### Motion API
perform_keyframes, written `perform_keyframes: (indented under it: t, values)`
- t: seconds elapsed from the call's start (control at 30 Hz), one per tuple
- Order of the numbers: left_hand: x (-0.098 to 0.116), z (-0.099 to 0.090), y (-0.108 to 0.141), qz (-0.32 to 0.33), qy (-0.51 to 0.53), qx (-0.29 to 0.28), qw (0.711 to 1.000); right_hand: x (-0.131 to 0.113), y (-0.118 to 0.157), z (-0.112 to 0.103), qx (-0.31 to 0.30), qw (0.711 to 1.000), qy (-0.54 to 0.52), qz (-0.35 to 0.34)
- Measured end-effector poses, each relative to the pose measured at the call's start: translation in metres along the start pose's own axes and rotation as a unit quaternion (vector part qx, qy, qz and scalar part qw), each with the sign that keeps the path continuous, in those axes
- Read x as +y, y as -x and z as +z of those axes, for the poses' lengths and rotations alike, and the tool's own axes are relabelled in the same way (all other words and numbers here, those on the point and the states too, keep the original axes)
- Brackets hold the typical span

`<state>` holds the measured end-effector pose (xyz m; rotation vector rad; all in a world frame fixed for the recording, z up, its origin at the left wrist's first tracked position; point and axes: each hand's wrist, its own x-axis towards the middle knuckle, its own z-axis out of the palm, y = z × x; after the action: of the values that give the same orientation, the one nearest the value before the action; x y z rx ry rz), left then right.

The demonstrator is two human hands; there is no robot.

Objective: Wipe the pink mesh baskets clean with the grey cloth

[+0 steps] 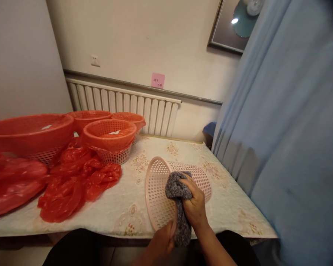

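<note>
A pale pink perforated basket (158, 192) lies on its side on the flowered tablecloth (133, 221), its round mouth facing left. My left hand (162, 240) is closed on the lower rim of the mouth, near the table's front edge. Bunched in my right hand (194, 203) is a dark grey fluffy cloth (179, 186), pressed against the basket's rim and side. Part of the cloth hangs down between my two hands.
Several baskets covered in red plastic bags (109, 135) stand at the left, with crumpled red bags (69, 188) before them. Behind the table is a white radiator (122, 101). A blue curtain (280, 129) hangs along the right side.
</note>
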<state>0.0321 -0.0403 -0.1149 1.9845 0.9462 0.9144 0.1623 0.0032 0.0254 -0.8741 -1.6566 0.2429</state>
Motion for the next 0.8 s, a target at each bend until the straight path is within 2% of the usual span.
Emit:
perform_keyframes:
  t: [0.13,0.27,0.4,0.53,0.6,0.67,0.8]
  values:
    - [-0.019,-0.001,0.006,-0.034,-0.037,0.023,0.998,0.026,-0.028,0.0,-0.03,0.998,0.055,-0.02]
    - [-0.024,-0.007,0.006,-0.043,-0.046,0.037,0.997,0.063,-0.048,-0.015,-0.052,0.993,0.104,0.019]
    - [-0.013,-0.015,0.002,-0.044,-0.031,0.04,0.998,0.107,-0.048,-0.045,0.009,0.979,0.164,0.118]
    - [-0.005,-0.021,-0.003,-0.053,-0.027,0.05,0.997,0.135,-0.021,-0.073,0.093,0.958,0.201,0.185]
    - [-0.005,-0.022,-0.004,-0.053,-0.031,0.047,0.997,0.136,0.001,-0.075,0.127,0.946,0.212,0.209]
    - [-0.007,-0.022,-0.003,-0.05,-0.036,0.034,0.998,0.127,0.023,-0.066,0.145,0.947,0.201,0.205]
    - [-0.012,-0.02,0.0,-0.048,-0.053,0.017,0.997,0.077,0.049,-0.029,0.132,0.978,0.116,0.109]
